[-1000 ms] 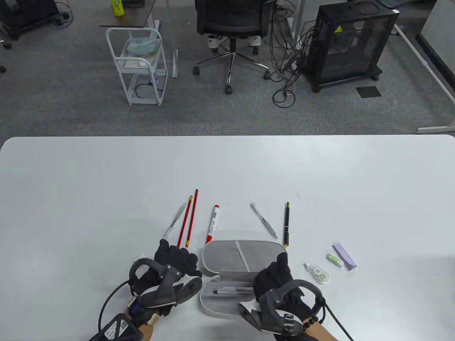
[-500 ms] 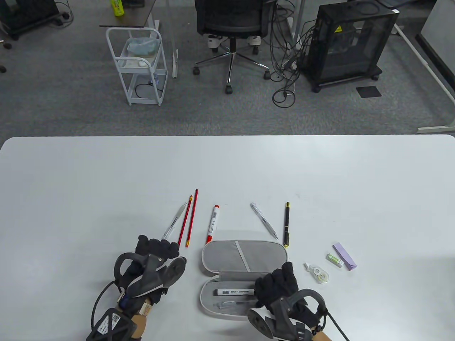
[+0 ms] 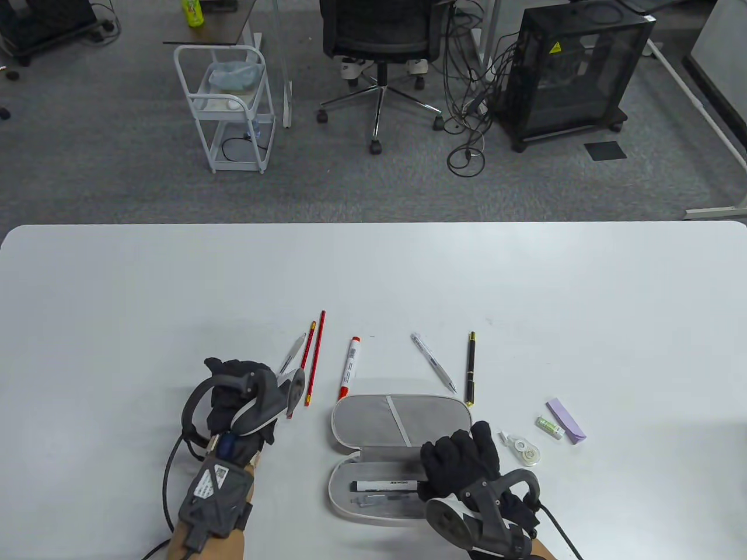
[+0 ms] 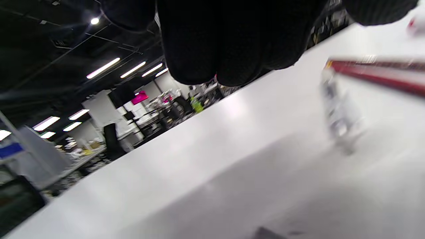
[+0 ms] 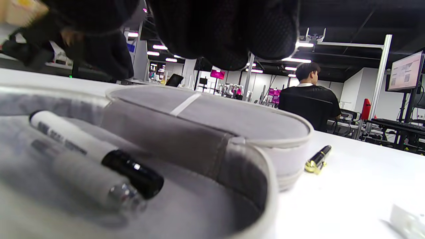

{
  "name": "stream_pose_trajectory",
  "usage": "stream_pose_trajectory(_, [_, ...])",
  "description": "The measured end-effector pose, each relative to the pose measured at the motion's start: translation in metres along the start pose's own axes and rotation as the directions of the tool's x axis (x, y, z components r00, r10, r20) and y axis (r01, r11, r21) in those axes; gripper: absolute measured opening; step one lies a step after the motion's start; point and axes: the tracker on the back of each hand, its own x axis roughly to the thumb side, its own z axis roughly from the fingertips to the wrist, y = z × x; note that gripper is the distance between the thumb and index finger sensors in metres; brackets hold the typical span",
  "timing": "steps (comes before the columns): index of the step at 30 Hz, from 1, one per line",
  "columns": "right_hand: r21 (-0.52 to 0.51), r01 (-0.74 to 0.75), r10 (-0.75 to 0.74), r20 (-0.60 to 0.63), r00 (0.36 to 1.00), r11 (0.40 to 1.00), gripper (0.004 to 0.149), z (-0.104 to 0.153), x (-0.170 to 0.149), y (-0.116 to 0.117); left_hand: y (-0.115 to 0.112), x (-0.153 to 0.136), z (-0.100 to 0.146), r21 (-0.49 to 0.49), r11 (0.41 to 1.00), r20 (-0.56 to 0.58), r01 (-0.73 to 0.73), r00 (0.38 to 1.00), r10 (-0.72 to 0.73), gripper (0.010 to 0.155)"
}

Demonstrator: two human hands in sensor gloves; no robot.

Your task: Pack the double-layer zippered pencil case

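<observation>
White surface carries everything, and nearest to me lies the open pencil case, its lid folded away from me. Its lower tray already holds a black-capped marker and a clear pen side by side, so I judge the packing has begun but most of it is left.

My right hand rests at the right end of the tray with fingers bent. It seems to hold nothing, though I cannot tell this for sure. My left hand is to the left of the case, over the near end of a clear pen. Whether the fingers already pinch that pen, I cannot tell; the left wrist view is blurred.

A little farther lie two red pencils, a red-capped marker, another clear pen and a black pen. At the right wait a correction tape, a small green item and a purple block. All of these are not yet packed, and the case is not yet zipped.
</observation>
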Motion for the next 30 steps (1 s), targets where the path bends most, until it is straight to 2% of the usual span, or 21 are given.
stream_pose_trajectory(3, [-0.016, 0.022, -0.022, -0.007, 1.0, 1.0, 0.062, 0.002, -0.004, -0.004, -0.011, 0.007, -0.025, -0.154, 0.988, -0.055, -0.033, 0.998, 0.025, 0.055])
stream_pose_trajectory(7, [-0.02, 0.049, -0.05, -0.021, 0.999, 0.999, 0.062, 0.003, -0.009, -0.007, -0.021, 0.009, -0.044, -0.24, 0.962, -0.107, -0.133, 0.988, 0.11, 0.056])
stream_pose_trajectory(10, [0.0, 0.052, -0.052, -0.025, 0.998, 0.999, 0.062, 0.002, -0.011, -0.006, -0.027, 0.012, -0.051, -0.289, 0.949, -0.109, -0.128, 0.989, 0.1, 0.057])
stream_pose_trajectory(13, [0.004, 0.024, -0.024, -0.016, 1.0, 1.0, 0.061, 0.002, -0.009, -0.006, -0.031, 0.011, -0.053, -0.229, 0.957, -0.132, -0.18, 0.979, 0.153, 0.05])
stream_pose_trajectory(20, [0.017, 0.022, -0.022, -0.013, 1.0, 1.0, 0.061, 0.002, -0.007, -0.006, -0.042, 0.008, -0.055, -0.267, 0.934, -0.145, -0.235, 0.969, 0.202, 0.046])
stream_pose_trajectory(22, [0.023, 0.036, -0.036, -0.023, 0.999, 0.999, 0.061, 0.001, -0.009, -0.005, -0.04, 0.005, -0.052, -0.221, 0.948, -0.14, -0.231, 0.969, 0.204, 0.046])
stream_pose_trajectory(25, [0.033, 0.051, -0.05, -0.041, 0.998, 0.998, 0.062, 0.0, -0.014, -0.004, -0.022, -0.003, -0.04, -0.085, 0.965, -0.102, -0.249, 0.965, 0.24, 0.046])
stream_pose_trajectory(27, [0.036, 0.064, -0.062, -0.057, 0.996, 0.997, 0.062, -0.002, -0.019, -0.003, -0.003, -0.006, -0.027, 0.014, 0.962, -0.045, -0.271, 0.961, 0.272, 0.046])
stream_pose_trajectory(28, [0.041, 0.082, -0.079, -0.076, 0.994, 0.996, 0.061, -0.003, -0.023, -0.001, 0.012, -0.006, -0.015, 0.105, 0.949, 0.014, -0.296, 0.955, 0.296, 0.046])
stream_pose_trajectory(30, [0.047, 0.112, -0.106, -0.114, 0.988, 0.993, 0.061, -0.004, -0.032, 0.001, 0.033, -0.003, 0.009, 0.206, 0.914, 0.132, -0.349, 0.936, 0.327, 0.046])
